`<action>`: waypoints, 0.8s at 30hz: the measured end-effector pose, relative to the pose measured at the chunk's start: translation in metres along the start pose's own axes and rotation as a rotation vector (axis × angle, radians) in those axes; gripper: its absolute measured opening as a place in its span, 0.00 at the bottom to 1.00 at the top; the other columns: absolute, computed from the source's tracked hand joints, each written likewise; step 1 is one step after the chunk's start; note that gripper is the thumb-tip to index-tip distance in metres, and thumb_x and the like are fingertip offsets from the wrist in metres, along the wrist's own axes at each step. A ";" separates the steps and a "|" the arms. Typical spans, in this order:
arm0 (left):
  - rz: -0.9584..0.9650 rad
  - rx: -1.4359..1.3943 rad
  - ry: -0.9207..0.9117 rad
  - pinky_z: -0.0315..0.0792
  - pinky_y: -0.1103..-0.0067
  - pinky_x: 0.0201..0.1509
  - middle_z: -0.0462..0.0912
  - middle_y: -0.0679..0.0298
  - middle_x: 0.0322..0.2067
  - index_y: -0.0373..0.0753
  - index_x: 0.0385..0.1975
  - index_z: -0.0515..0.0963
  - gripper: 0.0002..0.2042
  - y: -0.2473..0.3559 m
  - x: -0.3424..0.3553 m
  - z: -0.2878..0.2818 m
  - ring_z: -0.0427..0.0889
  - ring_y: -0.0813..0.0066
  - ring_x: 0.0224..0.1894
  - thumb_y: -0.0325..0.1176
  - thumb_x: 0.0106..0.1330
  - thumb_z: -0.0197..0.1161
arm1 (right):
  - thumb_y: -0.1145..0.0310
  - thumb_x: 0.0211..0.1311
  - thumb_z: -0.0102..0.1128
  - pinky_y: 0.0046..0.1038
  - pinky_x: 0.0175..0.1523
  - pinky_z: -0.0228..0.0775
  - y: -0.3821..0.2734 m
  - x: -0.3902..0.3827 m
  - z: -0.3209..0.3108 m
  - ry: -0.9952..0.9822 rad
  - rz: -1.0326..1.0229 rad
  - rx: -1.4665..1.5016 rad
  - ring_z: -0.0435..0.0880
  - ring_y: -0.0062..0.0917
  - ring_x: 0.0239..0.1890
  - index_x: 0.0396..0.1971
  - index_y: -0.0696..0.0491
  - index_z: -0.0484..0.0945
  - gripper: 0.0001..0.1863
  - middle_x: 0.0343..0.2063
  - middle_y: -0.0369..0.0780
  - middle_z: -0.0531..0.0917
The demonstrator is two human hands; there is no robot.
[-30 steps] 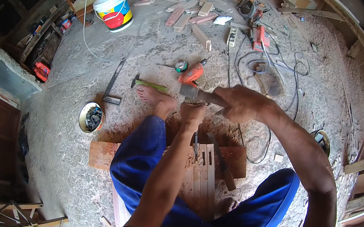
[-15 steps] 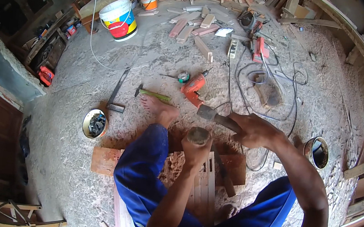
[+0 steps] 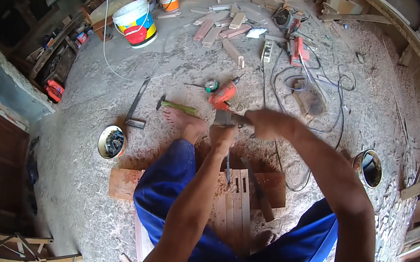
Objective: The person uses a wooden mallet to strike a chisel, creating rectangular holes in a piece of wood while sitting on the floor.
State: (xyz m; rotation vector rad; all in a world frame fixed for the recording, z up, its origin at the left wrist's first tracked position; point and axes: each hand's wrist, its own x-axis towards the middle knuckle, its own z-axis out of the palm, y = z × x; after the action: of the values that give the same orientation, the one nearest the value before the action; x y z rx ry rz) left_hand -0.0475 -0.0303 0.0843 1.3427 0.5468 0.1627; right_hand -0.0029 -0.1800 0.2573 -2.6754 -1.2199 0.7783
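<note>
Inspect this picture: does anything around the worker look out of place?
Yes: a dark-headed hammer with a green handle lies on the grey floor beside the bare left foot, a seemingly odd spot for a loose tool.

The tapered plastic bucket (image 3: 137, 22) is white above blocks of blue, yellow and red, with a black base band; the small round pail (image 3: 169, 4) is orange and white. The loose cloth trousers (image 3: 165, 178) are deep blue, the pistol-shaped drill (image 3: 221, 97) orange-red, the slim hammer handle (image 3: 181, 108) lime green. The slotted wooden strips (image 3: 229, 210) are pinkish tan, the flat wooden plank (image 3: 122, 183) reddish brown.
</note>
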 end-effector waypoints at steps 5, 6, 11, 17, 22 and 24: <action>0.486 0.248 -0.159 0.69 0.72 0.24 0.74 0.63 0.19 0.40 0.23 0.75 0.08 -0.006 -0.139 -0.013 0.75 0.67 0.20 0.33 0.61 0.65 | 0.66 0.61 0.59 0.43 0.42 0.76 0.005 -0.074 0.040 0.219 0.179 0.355 0.85 0.43 0.41 0.48 0.53 0.73 0.16 0.39 0.52 0.82; 0.594 0.798 -0.260 0.72 0.70 0.29 0.75 0.61 0.22 0.41 0.24 0.75 0.09 -0.007 -0.195 -0.023 0.77 0.63 0.25 0.37 0.62 0.64 | 0.66 0.61 0.60 0.42 0.41 0.76 0.012 -0.091 0.054 0.273 0.212 0.423 0.85 0.42 0.40 0.49 0.53 0.72 0.17 0.40 0.52 0.82; 0.774 0.384 -0.415 0.78 0.72 0.37 0.80 0.60 0.29 0.41 0.30 0.77 0.13 -0.017 -0.209 -0.054 0.82 0.62 0.30 0.25 0.48 0.75 | 0.63 0.57 0.64 0.41 0.36 0.78 0.085 -0.094 0.174 0.556 0.041 -0.020 0.86 0.42 0.34 0.54 0.51 0.69 0.25 0.42 0.50 0.82; 1.066 -0.079 -0.234 0.75 0.72 0.35 0.78 0.60 0.26 0.39 0.34 0.72 0.12 0.133 -0.212 -0.038 0.77 0.70 0.28 0.33 0.58 0.70 | 0.61 0.48 0.72 0.39 0.33 0.81 0.057 -0.146 0.222 0.165 -0.073 -0.125 0.87 0.41 0.31 0.60 0.50 0.62 0.39 0.47 0.48 0.79; 0.995 -0.286 0.108 0.74 0.75 0.26 0.74 0.59 0.21 0.37 0.33 0.68 0.09 0.213 -0.184 -0.037 0.78 0.71 0.22 0.27 0.65 0.64 | 0.61 0.64 0.51 0.32 0.30 0.82 0.024 -0.169 0.275 0.069 -0.616 -0.396 0.86 0.29 0.37 0.58 0.42 0.71 0.22 0.46 0.45 0.80; 0.867 -0.160 0.149 0.71 0.77 0.20 0.75 0.61 0.21 0.37 0.34 0.68 0.09 0.183 -0.179 -0.054 0.76 0.74 0.18 0.23 0.65 0.64 | 0.62 0.66 0.52 0.36 0.38 0.82 0.022 -0.148 0.296 -0.026 -0.556 -0.351 0.86 0.24 0.35 0.56 0.40 0.75 0.18 0.35 0.43 0.81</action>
State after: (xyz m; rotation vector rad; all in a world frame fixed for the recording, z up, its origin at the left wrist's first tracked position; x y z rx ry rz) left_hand -0.1912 -0.0144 0.3018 1.3405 0.0365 0.9986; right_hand -0.2143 -0.3372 0.0554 -2.3442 -2.1397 0.5495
